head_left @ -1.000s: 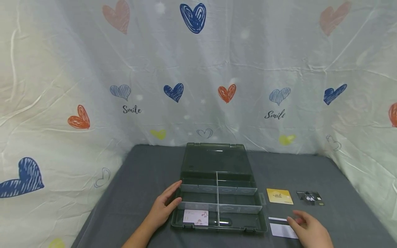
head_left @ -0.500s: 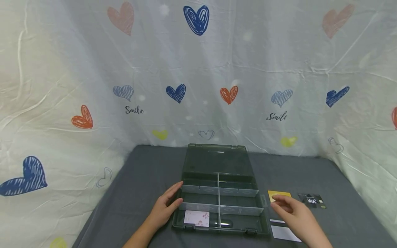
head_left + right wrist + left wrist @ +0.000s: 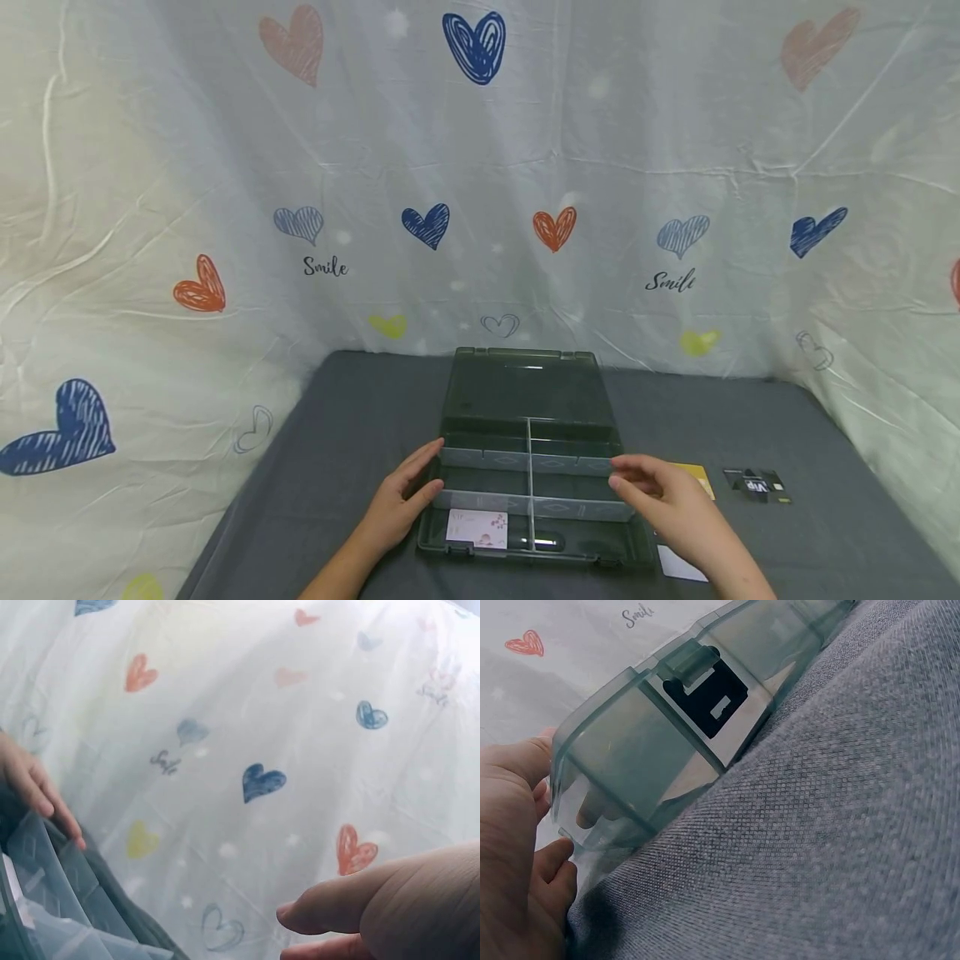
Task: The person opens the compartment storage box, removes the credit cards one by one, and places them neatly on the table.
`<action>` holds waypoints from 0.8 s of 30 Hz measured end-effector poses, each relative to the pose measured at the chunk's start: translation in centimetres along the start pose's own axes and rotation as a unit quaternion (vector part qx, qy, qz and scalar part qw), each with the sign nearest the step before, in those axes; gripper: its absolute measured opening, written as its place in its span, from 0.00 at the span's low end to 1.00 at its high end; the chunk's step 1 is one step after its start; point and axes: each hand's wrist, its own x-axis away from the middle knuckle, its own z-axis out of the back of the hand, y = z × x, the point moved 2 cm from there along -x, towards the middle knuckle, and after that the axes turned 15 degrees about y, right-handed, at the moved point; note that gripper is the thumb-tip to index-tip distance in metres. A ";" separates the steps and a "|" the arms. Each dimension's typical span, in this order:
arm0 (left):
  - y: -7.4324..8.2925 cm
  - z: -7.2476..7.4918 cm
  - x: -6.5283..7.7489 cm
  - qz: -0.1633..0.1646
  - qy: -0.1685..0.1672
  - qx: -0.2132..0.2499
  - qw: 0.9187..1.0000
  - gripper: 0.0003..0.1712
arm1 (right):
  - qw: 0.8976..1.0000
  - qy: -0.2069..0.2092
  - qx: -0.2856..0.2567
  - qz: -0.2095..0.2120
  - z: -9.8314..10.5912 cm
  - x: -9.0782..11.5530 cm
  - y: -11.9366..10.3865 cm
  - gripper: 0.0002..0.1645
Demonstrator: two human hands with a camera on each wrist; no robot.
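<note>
A dark translucent divided box (image 3: 528, 387) stands with its lid folded back, its tray split into several compartments. My left hand (image 3: 393, 504) rests against the box's left side with extended fingers; the left wrist view shows the hand (image 3: 517, 802) at the box's corner near a black latch (image 3: 712, 701). At the box's right side is my right hand (image 3: 671, 504), fingers loosely bent, fingertips at the right rim. Nothing shows between the thumb and finger of that hand (image 3: 337, 907) in the right wrist view. A pink-and-white card (image 3: 477, 528) lies in the front left compartment.
Right of the box lie a yellow card (image 3: 699, 475), partly behind my right hand, and a black VIP card (image 3: 757, 486). A white card (image 3: 681, 565) lies nearer, partly covered by my wrist. A heart-print curtain (image 3: 480, 167) hangs behind the grey cloth-covered table (image 3: 367, 392).
My right hand has moved from the white card, past the yellow card, left to the box's right rim. The left hand has stayed at the box. The view has shifted slightly.
</note>
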 end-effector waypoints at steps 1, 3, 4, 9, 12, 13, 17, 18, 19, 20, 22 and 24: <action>0.0 0.0 0.0 -0.001 0.000 -0.001 1.000 0.31 | 1.000 -0.001 -0.005 0.005 -0.2 0.0 -0.3 0.30; 0.0 0.0 0.0 0.000 0.001 -0.001 1.000 0.31 | 1.000 -0.003 -0.012 0.010 -0.7 0.0 -0.8 0.27; 0.0 0.0 0.0 0.000 0.001 -0.002 1.000 0.31 | 1.000 -0.006 -0.018 0.012 -0.9 0.0 -1.0 0.27; 0.1 0.0 0.0 0.010 0.000 -0.003 1.000 0.31 | 0.998 -0.040 -0.041 0.037 -2.2 -0.1 -1.9 0.26; 0.2 0.0 0.1 0.013 -0.001 0.000 1.000 0.31 | 0.995 -0.064 -0.045 0.059 -3.1 -0.1 -2.3 0.27; 0.2 0.0 0.1 0.013 -0.002 0.000 1.000 0.31 | 0.994 -0.070 -0.046 0.067 -3.4 -0.1 -2.4 0.27; 0.4 0.0 0.1 0.001 0.000 -0.003 1.000 0.31 | 0.991 -0.090 -0.040 0.093 -4.7 -0.2 -3.1 0.25; 0.5 0.0 0.1 0.000 0.001 -0.003 1.000 0.31 | 0.990 -0.095 -0.038 0.099 -5.1 -0.2 -3.3 0.25; 0.5 0.0 0.1 -0.001 0.001 -0.004 1.000 0.31 | 0.989 -0.102 -0.037 0.103 -5.5 -0.2 -3.5 0.24; 0.4 0.0 0.1 0.001 0.001 -0.004 1.000 0.31 | 0.987 -0.107 -0.038 0.110 -5.9 -0.2 -3.7 0.24; 0.3 0.0 0.0 0.007 0.002 -0.003 1.000 0.31 | 0.985 -0.119 -0.038 0.120 -6.6 -0.2 -4.0 0.23; 0.2 0.0 0.0 0.011 0.002 -0.004 1.000 0.32 | 0.982 -0.129 -0.039 0.131 -7.4 -0.2 -4.3 0.21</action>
